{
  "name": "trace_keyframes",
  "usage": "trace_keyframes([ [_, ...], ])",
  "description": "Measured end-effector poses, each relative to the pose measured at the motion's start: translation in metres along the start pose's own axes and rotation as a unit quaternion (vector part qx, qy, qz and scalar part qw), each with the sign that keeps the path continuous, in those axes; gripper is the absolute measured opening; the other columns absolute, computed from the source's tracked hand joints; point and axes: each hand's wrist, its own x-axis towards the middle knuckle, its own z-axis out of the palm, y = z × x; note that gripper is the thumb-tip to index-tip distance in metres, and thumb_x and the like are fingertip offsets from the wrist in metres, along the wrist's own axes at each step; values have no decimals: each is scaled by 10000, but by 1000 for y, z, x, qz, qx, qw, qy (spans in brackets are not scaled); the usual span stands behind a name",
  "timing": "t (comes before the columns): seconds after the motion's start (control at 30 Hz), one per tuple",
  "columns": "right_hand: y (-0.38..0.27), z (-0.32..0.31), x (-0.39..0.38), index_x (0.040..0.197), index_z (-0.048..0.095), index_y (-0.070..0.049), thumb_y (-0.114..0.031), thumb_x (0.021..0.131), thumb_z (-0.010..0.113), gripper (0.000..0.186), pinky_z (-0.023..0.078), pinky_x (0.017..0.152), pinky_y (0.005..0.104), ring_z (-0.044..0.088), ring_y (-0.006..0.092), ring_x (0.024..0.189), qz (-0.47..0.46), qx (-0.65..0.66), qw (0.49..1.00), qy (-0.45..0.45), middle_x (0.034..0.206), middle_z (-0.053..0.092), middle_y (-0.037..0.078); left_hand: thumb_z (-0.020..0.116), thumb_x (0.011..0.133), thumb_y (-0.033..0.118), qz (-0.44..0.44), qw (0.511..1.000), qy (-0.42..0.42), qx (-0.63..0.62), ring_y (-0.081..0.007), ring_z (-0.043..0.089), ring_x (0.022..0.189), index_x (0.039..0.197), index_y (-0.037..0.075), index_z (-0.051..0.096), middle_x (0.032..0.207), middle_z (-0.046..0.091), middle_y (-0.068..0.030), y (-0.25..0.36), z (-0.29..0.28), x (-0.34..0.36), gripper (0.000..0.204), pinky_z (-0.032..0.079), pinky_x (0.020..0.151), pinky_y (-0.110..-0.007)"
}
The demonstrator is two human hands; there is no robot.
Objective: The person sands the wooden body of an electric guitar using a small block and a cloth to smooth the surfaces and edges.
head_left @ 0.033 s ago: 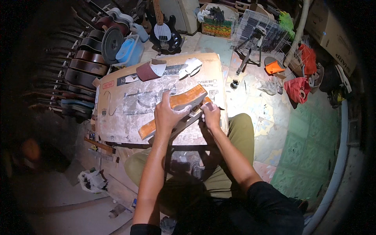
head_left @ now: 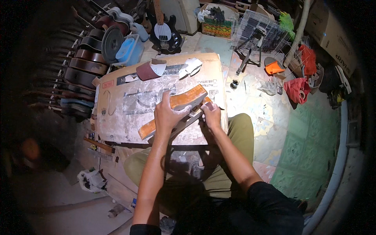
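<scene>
At the centre of the frame, guitar body (head_left: 190,97): its amber edge is facing up as the wood is slanting from lower left to upper right; whether its underside is touching the cardboard is hidden.
Left hand (head_left: 166,113): it is gripping the body's near middle, thumb lying along the face. This hold seems right for steadying; keeping it firm should stop the piece from rocking.
Right hand (head_left: 212,116): its fingers are curling in at the notch; I cannot tell whether they are pinching anything small. Light, even pressure following the curve would likely suit, sparing the crisp edges.
Cardboard (head_left: 114,126): dusty and pale, it is lying beneath the work; wiping grit away could help prevent scratches.
Sandpaper (head_left: 145,73): a curled maroon sheet is lying above the body, within easy reach.
Paper scrap (head_left: 190,67): it is lying right of the sandpaper.
Bass guitar (head_left: 166,37): black, it is standing at upper centre.
</scene>
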Motion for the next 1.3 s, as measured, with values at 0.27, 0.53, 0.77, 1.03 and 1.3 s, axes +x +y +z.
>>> trace_keyframes([
  [0.27, 4, -17, 15, 989, 607, -15, -155, 889, 676, 186, 419, 519, 266, 516, 81, 571, 48, 75, 996, 17, 739, 615, 6, 890, 593, 332, 6, 1000, 3, 21, -404, 685, 882, 1200, 41, 539, 932, 696, -229, 2, 1, 3, 759, 546, 756, -445],
  [0.53, 23, -18, 16, 997, 625, -22, -131, 924, 632, 131, 408, 471, 228, 517, 70, 538, 63, 60, 996, 20, 712, 602, 5, 900, 589, 321, -8, 1000, 3, 12, -394, 689, 900, 1196, 48, 526, 942, 698, -221, 1, 0, 7, 764, 548, 763, -436],
  [0.77, 27, -19, 10, 1002, 531, -47, -111, 956, 615, 115, 414, 427, 222, 534, 72, 549, 1, 205, 977, 52, 757, 594, 26, 889, 590, 326, 4, 1000, 8, -3, -398, 686, 888, 1209, 46, 530, 941, 697, -220, 0, 0, 7, 768, 547, 755, -442],
  [1.03, 23, -8, 7, 990, 557, -25, -164, 960, 610, 151, 479, 474, 240, 563, 101, 579, 6, 140, 990, 21, 755, 596, 37, 907, 583, 288, -37, 999, -8, 10, -383, 689, 944, 1194, 50, 514, 974, 702, -216, 0, 1, 9, 765, 546, 800, -422],
  [1.3, 22, -6, 13, 958, 556, -25, -129, 955, 613, 119, 475, 560, 260, 571, 99, 642, 53, 167, 983, 51, 809, 614, 53, 886, 595, 354, -2, 1000, 25, 1, -415, 683, 872, 1175, 50, 531, 921, 699, -225, -13, 0, 7, 745, 548, 748, -465],
])
